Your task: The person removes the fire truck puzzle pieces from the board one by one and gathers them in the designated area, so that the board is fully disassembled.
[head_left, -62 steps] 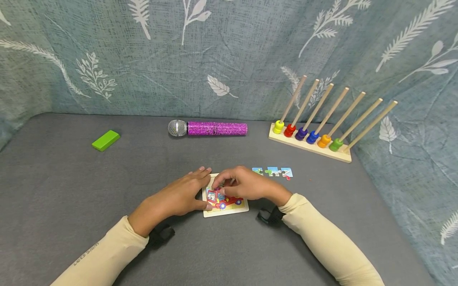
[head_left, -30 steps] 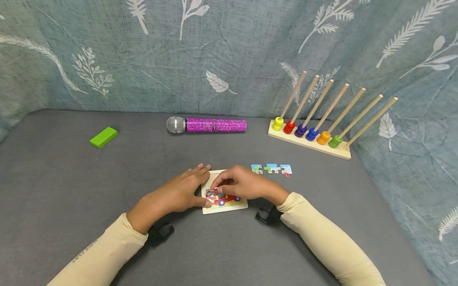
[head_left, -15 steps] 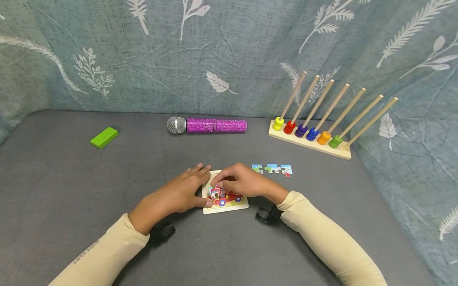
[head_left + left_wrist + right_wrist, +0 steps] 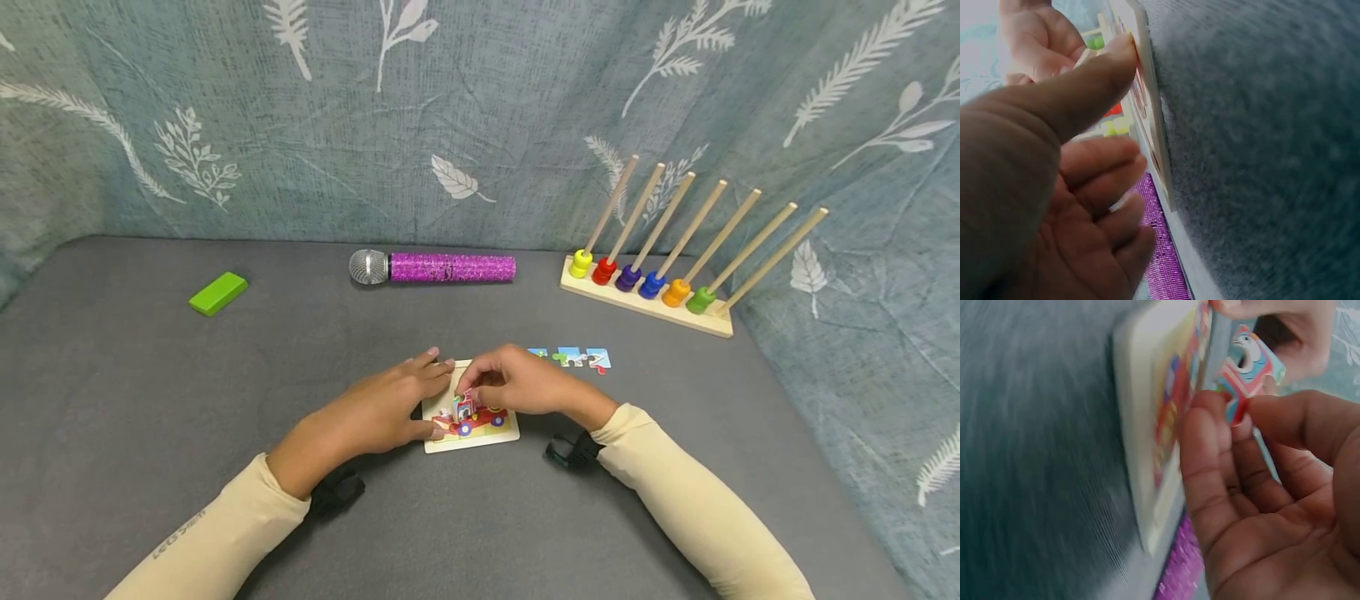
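A small wooden puzzle tray (image 4: 471, 445) with a red truck picture lies on the table, its upper part showing bare wood. My right hand (image 4: 517, 382) pinches a puzzle piece (image 4: 1249, 362) between thumb and fingertips. This piece, printed with an eye and a red cab, is tilted and raised over the tray's face in the right wrist view. At the tray's left side rests my left hand (image 4: 378, 408), thumb on the lower left corner and fingers extended along the far left edge. Several loose puzzle pieces (image 4: 568, 357) lie just beyond my right hand, partly hidden by it.
A glittery purple microphone (image 4: 453, 267) lies at the back middle. Back left is a green block (image 4: 218, 293). On the back right stands a wooden peg stand (image 4: 645, 310) with coloured beads and tall rods. A patterned cloth (image 4: 300, 150) hangs behind the table.
My right hand has lifted the cab piece from the tray's left part, tilted it and shifted it slightly right. My left hand stays at the tray's left side.
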`<state>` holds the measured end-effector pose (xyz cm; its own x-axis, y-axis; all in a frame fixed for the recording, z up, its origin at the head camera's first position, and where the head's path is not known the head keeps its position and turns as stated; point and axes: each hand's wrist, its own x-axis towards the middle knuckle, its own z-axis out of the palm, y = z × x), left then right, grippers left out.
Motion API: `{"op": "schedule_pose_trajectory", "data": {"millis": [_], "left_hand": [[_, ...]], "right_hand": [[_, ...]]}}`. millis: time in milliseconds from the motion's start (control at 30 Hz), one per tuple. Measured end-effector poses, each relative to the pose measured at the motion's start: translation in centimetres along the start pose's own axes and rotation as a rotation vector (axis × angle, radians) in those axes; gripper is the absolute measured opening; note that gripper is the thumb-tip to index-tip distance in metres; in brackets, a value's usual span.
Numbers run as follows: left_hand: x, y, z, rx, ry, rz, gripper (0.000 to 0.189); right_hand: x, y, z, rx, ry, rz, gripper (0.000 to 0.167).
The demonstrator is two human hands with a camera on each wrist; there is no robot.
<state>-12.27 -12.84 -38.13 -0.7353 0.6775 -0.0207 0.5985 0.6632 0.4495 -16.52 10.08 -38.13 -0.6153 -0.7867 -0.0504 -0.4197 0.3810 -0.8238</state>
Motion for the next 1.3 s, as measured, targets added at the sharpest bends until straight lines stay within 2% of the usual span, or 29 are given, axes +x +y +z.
{"op": "schedule_pose_trajectory", "data": {"millis": [167,333,433,600,867,1000,1300], "left_hand": [[-0.1,0.0,-0.1,0.000,-0.007,0.053,0.058],[0.0,0.0,-0.1,-0.042,-0.080,0.059,0.054],[0.1,0.0,-0.1,-0.048,-0.103,0.065,0.054],[0.0,0.0,-0.1,-0.053,-0.116,0.065,0.054],[0.1,-0.1,0.0,-0.088,-0.122,0.087,0.054],[0.2,-0.2,0.1,-0.101,-0.128,0.089,0.056],[-0.1,-0.1,0.1,-0.061,-0.147,0.075,0.060]], "right_hand": [[-1.0,0.0,-1.0,-0.018,0.032,-0.001,0.012],[-2.0,0.2,-2.0,-0.016,0.067,0.043,0.012],[-2.4,0.4,-2.3,-0.036,0.094,0.066,0.016],[-3.0,0.8,-2.6,-0.057,0.116,0.078,0.018],[-3.8,0.8,-3.0,-0.001,0.099,0.114,0.018],[-4.2,1.0,-3.3,-0.010,0.114,0.128,0.018],[-5.2,1.5,-4.3,-0.030,0.175,0.138,0.016]]}}
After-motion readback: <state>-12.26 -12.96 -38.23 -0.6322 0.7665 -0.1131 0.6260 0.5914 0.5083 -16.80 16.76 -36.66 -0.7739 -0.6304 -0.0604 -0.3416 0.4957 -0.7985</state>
